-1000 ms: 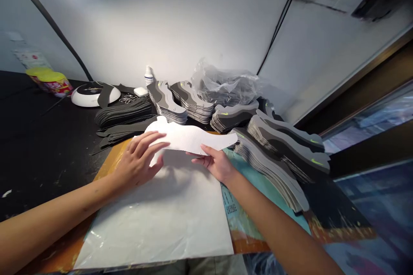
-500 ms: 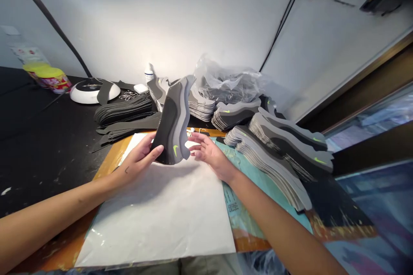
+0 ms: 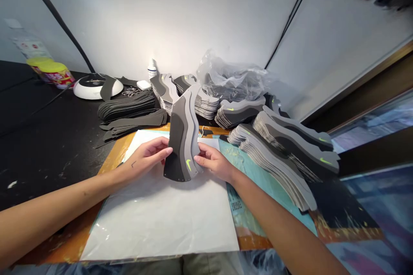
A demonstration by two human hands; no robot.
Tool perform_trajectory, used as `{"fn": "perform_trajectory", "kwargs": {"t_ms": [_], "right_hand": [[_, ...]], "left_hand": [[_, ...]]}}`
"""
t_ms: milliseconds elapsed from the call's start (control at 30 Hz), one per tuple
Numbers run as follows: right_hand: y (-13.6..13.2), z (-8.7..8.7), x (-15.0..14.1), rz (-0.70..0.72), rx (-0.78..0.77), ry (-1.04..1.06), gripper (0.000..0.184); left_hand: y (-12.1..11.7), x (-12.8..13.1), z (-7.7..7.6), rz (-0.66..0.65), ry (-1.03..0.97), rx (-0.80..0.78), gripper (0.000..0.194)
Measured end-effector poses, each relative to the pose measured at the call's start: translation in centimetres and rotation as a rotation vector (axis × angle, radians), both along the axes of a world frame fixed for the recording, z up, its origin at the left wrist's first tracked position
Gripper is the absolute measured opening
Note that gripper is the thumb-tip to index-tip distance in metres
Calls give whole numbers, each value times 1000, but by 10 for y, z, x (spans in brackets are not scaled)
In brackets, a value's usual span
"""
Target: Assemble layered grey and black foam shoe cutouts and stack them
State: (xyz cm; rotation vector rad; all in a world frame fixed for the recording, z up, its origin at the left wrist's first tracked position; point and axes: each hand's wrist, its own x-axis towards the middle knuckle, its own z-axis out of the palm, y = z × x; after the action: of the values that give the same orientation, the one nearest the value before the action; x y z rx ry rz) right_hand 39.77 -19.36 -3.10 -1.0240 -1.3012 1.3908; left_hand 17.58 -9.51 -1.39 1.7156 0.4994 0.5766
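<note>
Grey layered shoe-upper panel [image 3: 183, 137] stands upright at twelve o'clock above the white sheet [image 3: 161, 223], held pinched by my left hand [image 3: 146, 157] and right hand [image 3: 214, 162]; many stacked panels [image 3: 274, 154] lie at two o'clock.

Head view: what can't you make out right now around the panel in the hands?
Head view, the only camera:
Back face of the layered grey shoe panel: hidden by the panel itself, with the left hand and right hand covering parts of its edges.
Contents of the clear plastic bag: blurred by crumpled film.
Label on the small white bottle: too small to read.
</note>
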Motion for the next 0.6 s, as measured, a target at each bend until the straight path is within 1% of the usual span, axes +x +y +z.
{"fn": "perform_trajectory", "kwargs": {"t_ms": [100, 200, 367, 500, 600], "right_hand": [[-1, -2, 0, -1, 1, -66, 41], [-3, -2, 0, -11, 13, -113, 36], [-5, -2, 0, -21, 33, -111, 35], [-5, -1, -1, -20, 34, -141, 35], [-5, 1, -1, -12, 33, -159, 38]], "left_hand": [[3, -2, 1, 95, 113, 89, 37], [4, -3, 1, 111, 153, 166, 42], [5, -4, 2, 64, 171, 199, 42], [4, -6, 5, -17, 137, 308, 42], [1, -8, 7, -63, 120, 359, 43]]}}
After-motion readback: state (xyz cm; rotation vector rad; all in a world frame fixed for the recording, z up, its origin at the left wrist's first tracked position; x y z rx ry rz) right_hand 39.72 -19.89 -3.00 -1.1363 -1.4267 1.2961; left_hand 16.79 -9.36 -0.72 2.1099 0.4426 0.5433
